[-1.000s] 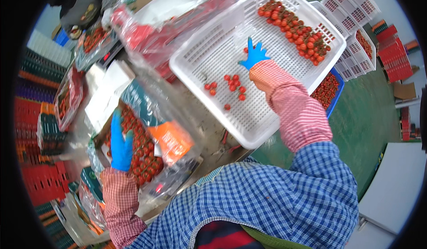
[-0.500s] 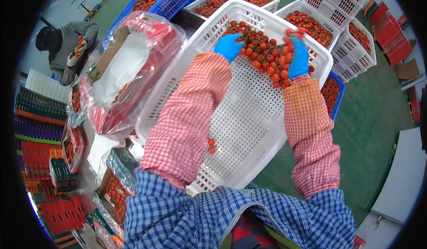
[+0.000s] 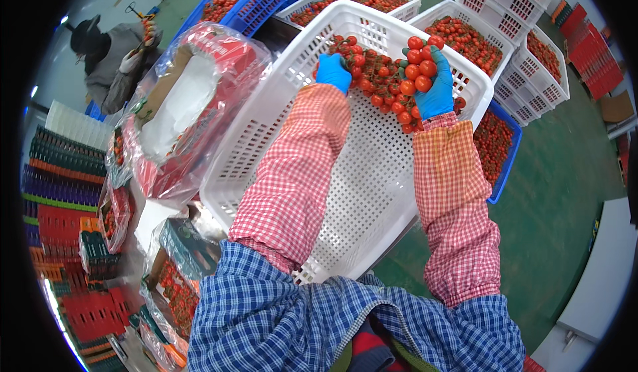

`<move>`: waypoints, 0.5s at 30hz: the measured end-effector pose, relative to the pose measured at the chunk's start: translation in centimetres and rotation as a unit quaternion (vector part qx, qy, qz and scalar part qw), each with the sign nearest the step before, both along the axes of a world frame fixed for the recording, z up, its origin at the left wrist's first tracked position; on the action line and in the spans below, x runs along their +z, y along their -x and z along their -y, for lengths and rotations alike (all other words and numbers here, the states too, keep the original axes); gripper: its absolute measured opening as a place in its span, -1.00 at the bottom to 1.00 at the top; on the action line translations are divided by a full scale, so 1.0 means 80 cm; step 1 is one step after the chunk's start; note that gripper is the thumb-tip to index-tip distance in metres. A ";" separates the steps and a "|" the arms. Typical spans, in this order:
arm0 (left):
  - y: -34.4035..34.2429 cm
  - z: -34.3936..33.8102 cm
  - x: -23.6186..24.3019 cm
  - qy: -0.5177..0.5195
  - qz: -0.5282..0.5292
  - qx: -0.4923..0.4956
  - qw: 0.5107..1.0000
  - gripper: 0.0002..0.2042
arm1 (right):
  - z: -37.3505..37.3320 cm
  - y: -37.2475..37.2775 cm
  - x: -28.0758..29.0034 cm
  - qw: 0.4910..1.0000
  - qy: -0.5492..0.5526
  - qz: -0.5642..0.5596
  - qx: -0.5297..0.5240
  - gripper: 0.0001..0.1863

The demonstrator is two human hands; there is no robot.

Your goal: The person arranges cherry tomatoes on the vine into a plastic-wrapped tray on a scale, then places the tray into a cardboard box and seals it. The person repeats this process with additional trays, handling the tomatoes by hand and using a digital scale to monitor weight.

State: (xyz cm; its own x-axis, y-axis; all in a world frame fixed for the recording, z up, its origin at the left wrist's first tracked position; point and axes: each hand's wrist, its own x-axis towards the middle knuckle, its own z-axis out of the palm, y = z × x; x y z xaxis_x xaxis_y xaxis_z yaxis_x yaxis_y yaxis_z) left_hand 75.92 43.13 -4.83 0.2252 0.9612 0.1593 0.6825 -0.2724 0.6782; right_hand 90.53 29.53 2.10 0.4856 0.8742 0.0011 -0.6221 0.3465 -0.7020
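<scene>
A large white perforated crate (image 3: 372, 192) lies in front of me, with a heap of cherry tomatoes on the vine (image 3: 375, 83) at its far end. My right hand (image 3: 437, 89), in a blue glove, holds up a cherry tomato bunch (image 3: 419, 66) above the heap's right side, thumb and fingers around it. At the heap's left end, my left hand (image 3: 333, 73), gloved in blue too, is curled closed against the tomatoes. Its fingertips are partly hidden, but tomatoes show right beside them.
Left of the crate stands a red carton (image 3: 176, 119) in clear plastic, lined with white paper. Tomato-filled crates (image 3: 458, 39) stand beyond, and a blue one (image 3: 495, 146) at right. A packed tomato box (image 3: 176, 299) sits lower left. A co-worker (image 3: 119, 59) holds tomatoes at far left.
My right hand has turned and now shows a bunch lifted in its fingers. My left hand has shifted slightly left and curled in. The co-worker's tomatoes are raised higher.
</scene>
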 end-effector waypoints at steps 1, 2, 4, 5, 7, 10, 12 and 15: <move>0.027 0.007 -0.002 -0.014 0.071 0.000 0.997 -0.77 | -0.003 0.000 0.000 0.999 -0.001 -0.014 0.036 -0.57; 0.054 0.015 -0.006 0.064 0.245 -0.061 0.965 -0.75 | -0.005 0.001 0.000 0.998 -0.027 -0.019 0.062 -0.60; 0.108 0.040 -0.008 0.197 0.476 -0.114 0.849 -0.69 | -0.006 0.008 0.002 0.997 -0.039 0.006 0.065 -0.61; 0.135 0.056 -0.006 0.238 0.545 -0.125 0.794 -0.64 | -0.004 0.016 0.002 0.995 -0.041 0.005 0.086 -0.63; 0.191 0.095 0.006 0.351 0.629 -0.128 0.682 -0.59 | 0.009 0.041 0.001 0.978 -0.099 -0.026 0.180 -0.58; 0.265 0.165 0.036 0.404 0.702 -0.221 0.543 -0.60 | 0.045 0.110 -0.007 0.969 -0.048 -0.016 0.240 -0.57; 0.321 0.212 0.056 0.378 0.705 -0.214 0.561 -0.60 | 0.072 0.176 -0.012 0.934 -0.038 -0.022 0.354 -0.51; 0.424 0.277 0.079 0.381 0.693 -0.171 0.588 -0.56 | 0.110 0.282 -0.006 0.886 -0.061 0.055 0.456 -0.42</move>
State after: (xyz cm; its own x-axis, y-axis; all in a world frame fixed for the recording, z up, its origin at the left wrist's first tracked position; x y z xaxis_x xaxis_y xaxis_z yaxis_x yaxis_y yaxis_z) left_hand 42.03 21.01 1.48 0.5871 0.8089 -0.0309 -0.6749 0.5102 0.5332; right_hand 68.00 20.70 1.64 -0.4309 0.8934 0.1271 -0.6125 -0.1862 -0.7682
